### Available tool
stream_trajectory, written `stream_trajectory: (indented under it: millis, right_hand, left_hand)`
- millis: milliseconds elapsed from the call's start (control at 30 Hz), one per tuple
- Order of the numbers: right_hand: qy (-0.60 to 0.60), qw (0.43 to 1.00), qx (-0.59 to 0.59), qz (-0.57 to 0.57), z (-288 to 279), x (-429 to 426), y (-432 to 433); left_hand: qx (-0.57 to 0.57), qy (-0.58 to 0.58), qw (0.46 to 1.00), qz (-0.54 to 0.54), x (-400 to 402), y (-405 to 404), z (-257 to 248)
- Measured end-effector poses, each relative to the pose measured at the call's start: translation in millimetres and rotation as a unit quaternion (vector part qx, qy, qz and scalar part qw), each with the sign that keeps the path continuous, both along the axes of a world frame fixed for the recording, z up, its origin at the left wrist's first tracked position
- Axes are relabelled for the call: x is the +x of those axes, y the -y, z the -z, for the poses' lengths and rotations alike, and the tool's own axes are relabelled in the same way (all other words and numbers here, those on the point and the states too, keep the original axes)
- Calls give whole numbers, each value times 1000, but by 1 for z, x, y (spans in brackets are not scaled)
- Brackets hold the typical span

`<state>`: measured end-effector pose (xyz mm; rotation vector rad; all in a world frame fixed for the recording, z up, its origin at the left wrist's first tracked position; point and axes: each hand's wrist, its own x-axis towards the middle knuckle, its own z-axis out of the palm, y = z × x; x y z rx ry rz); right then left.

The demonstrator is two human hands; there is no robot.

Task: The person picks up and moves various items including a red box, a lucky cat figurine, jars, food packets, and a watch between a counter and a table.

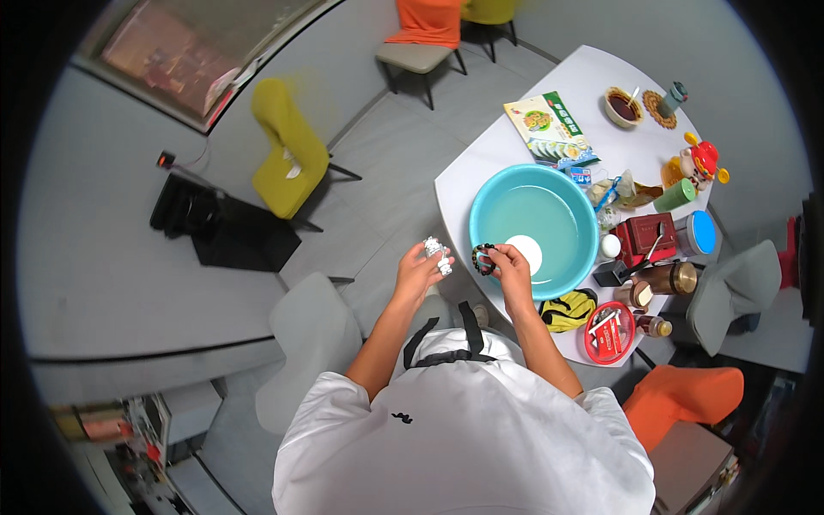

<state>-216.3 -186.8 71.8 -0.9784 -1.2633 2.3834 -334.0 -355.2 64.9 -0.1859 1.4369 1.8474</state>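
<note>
A small white-and-silver item (434,246) with lumpy, figure-like parts is pinched in my left hand (412,273), just off the table's edge; its exact kind is unclear. In my right hand (513,273) I grip a dark bead bracelet (478,261) by one side, over the near rim of a turquoise plastic basin (475,215). Water stands in this wide basin. A white disc (530,252) shows inside it behind my right fingers, which partly cover it.
The white table (460,180) bears a food packet (553,129), a bowl of dark liquid (623,108), a red basket (589,344), a yellow-green pouch (570,311) and several jars. Chairs stand around, including a grey chair (315,322) close on my left.
</note>
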Motion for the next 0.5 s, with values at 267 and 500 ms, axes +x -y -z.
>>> stream_trajectory:
  millis: [267,500]
  right_hand:
    - [62,993,-14,103,14,-99,-46]
    - [189,971,69,128,43,-217,-63]
  left_hand:
    - [1,56,987,148,-146,-83,38]
    - [-23,108,954,278,-270,-149,51]
